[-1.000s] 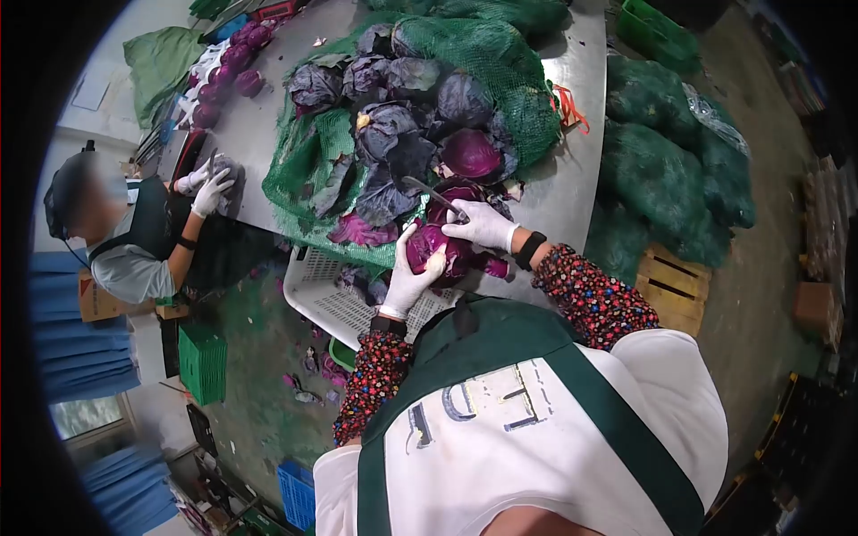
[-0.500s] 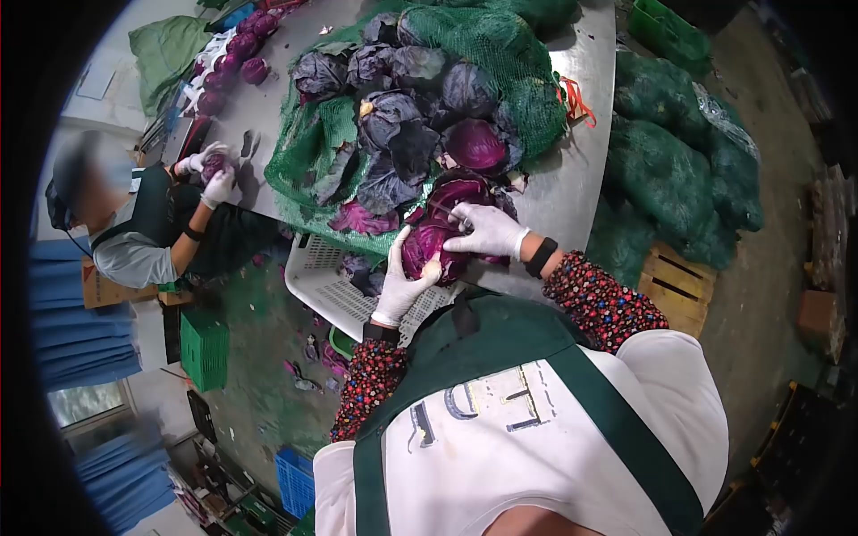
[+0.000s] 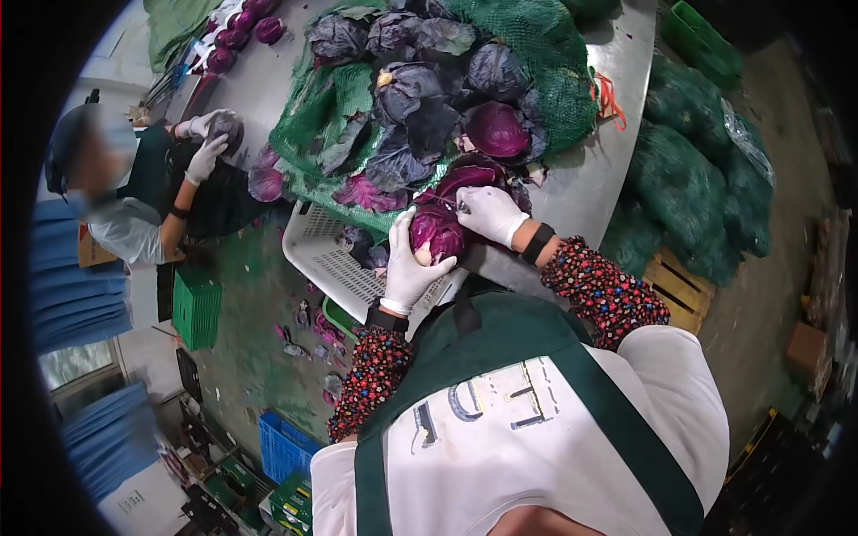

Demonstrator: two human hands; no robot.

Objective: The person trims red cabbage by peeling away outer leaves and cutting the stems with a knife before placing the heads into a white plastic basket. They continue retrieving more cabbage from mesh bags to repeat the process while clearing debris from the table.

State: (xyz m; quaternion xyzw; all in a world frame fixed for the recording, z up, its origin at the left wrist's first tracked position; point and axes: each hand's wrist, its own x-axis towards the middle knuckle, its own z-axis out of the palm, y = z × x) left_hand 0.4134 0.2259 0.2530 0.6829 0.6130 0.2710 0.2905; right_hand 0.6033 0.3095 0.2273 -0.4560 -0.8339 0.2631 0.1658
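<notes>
Gloved, the left hand point(image 3: 407, 266) cups a red cabbage point(image 3: 435, 234) over the steel table point(image 3: 594, 183) edge, fingers wrapped around its glossy round head. At its two o'clock, the right hand point(image 3: 487, 213) closes on what looks like a knife; the blade is barely visible. Trimming well likely means turning the head steadily and cutting away from the palm. At twelve o'clock, dull, crinkled heads lie heaped on coarse green netting point(image 3: 545, 80). A perforated white crate point(image 3: 340, 263) sits at nine o'clock.
</notes>
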